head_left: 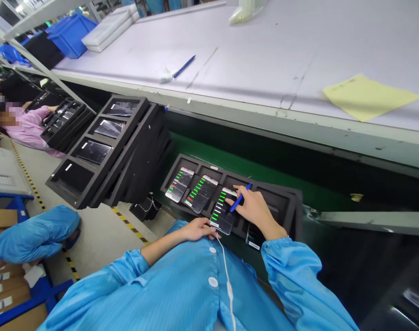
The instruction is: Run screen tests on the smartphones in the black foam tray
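Observation:
My left hand [200, 229] is closed at the lower edge of a smartphone [222, 216], its fingers pinched where the end of a white cable [229, 287] meets the phone; the plug itself is hidden. A blue pen [240, 197] is held in my right hand [253, 205], whose fingertips reach over the same phone's screen. That screen shows green and white lines of text on black. The phone lies over a black compartment tray [226, 177]. Two more lit phones, a left one [179, 185] and a middle one [201, 194], rest in it. Beneath my right wrist is a dark phone [254, 237], partly covered.
Stacked black trays [102, 151] with phones stand at the left. Above runs a white bench [264, 55] bearing another pen [184, 66], a yellow paper [370, 96] and a blue bin [71, 34]. A person in a pink sleeve [37, 122] is at far left; another in blue [40, 232] is below.

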A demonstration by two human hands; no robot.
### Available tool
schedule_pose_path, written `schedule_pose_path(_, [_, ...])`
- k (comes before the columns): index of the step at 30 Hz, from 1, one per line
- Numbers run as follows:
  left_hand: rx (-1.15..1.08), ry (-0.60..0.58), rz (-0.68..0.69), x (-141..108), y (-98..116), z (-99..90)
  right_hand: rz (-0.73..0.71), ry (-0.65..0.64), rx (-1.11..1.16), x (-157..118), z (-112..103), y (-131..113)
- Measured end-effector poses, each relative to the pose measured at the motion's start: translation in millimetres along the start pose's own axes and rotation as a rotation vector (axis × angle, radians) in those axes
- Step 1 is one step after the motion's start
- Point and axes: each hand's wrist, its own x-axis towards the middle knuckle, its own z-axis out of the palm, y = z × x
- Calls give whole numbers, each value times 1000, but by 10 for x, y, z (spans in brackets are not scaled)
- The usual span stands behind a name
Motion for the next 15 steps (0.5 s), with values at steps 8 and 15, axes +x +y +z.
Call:
schedule_pose_path(8, [-14, 136, -63, 36, 22, 36, -46, -43, -95, -51, -11, -68])
schedule_pose_path(15, [23, 203, -108, 34, 85, 77, -100, -82, -158, -109, -5, -184])
